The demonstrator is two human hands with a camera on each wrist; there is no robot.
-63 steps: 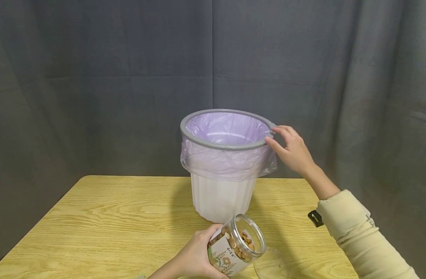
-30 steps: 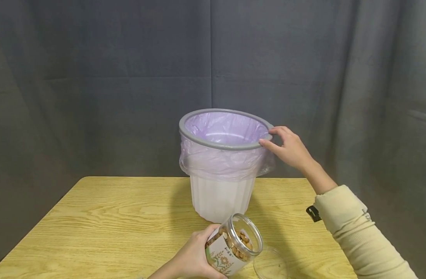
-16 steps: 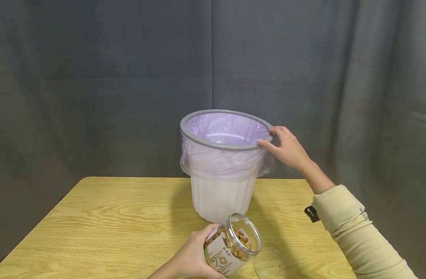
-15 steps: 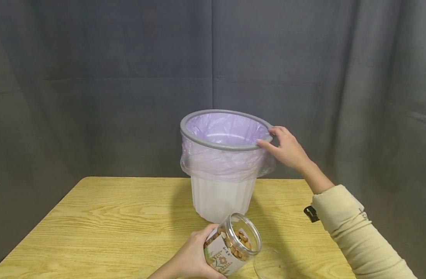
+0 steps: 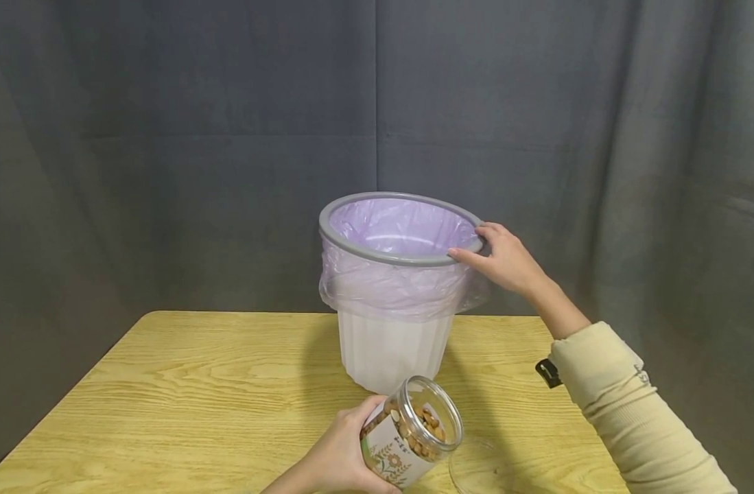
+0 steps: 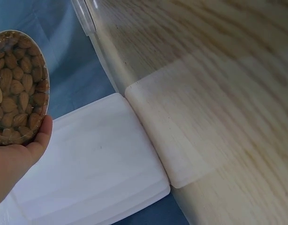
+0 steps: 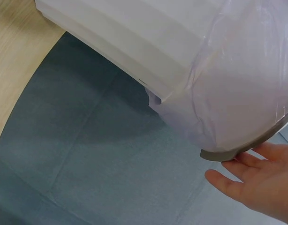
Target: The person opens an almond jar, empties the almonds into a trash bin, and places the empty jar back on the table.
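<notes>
Two hands are at work over our wooden table (image 5: 185, 384). Our left hand (image 5: 339, 456) curls its fingers and thumb around a clear plastic jar of almonds (image 5: 414, 432), held tilted at the near edge with its open mouth turned up and to the right. From the left wrist view, the jar's base shows the packed almonds (image 6: 17, 84) through the plastic, with our fingertip (image 6: 41, 136) against its rim.

Our right hand (image 5: 506, 264) rests on the right side of the grey rim (image 5: 352, 247) of the white ribbed waste bin (image 5: 392, 350), thumb stretched along the near side of the rim and fingers laid over the top; the fingers are only lightly bent. The bin stands at the far middle of the table, just beyond the jar, lined with a pale purple bag (image 5: 401, 291) that folds down over its upper wall.

Just right of the jar lies a clear round lid (image 5: 478, 470), flat on the table. Grey curtain (image 5: 167, 137) hangs behind.
</notes>
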